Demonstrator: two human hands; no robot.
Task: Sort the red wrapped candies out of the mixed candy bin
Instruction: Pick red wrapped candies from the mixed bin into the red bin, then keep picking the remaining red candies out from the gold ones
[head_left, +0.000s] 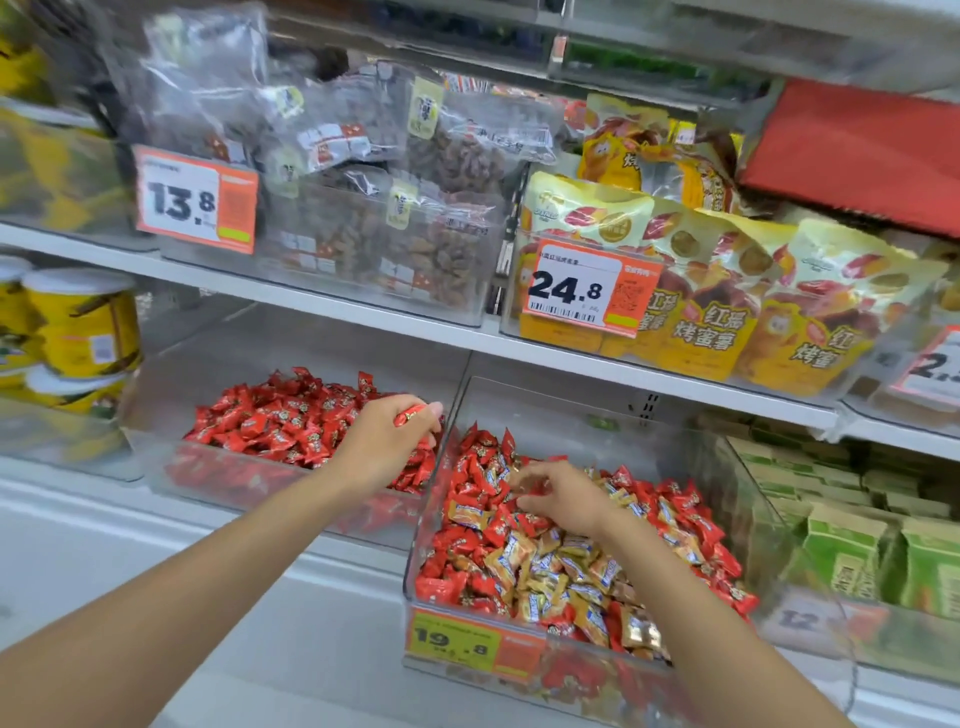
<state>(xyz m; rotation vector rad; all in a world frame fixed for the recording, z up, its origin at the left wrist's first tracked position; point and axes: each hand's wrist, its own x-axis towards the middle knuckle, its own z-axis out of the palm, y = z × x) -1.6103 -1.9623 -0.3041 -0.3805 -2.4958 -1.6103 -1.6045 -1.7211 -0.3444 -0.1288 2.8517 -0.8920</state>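
Two clear bins stand side by side. Over the left bin (156, 447), filled with red candies (270, 421), the left hand (382, 444) pinches one red candy (410, 415) in its fingertips. In the mixed bin (571, 415), the right hand (563, 499) bends its fingers into the pile; whether they grasp anything, I cannot tell.

Bare left hand (387, 441) and bare right hand (563, 501) on bare, slender forearms (249, 566)

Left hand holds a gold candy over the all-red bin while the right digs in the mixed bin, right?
No. The head view shows the left hand holding a red candy, not gold, over the all-red bin; the right hand digs in the mixed bin.
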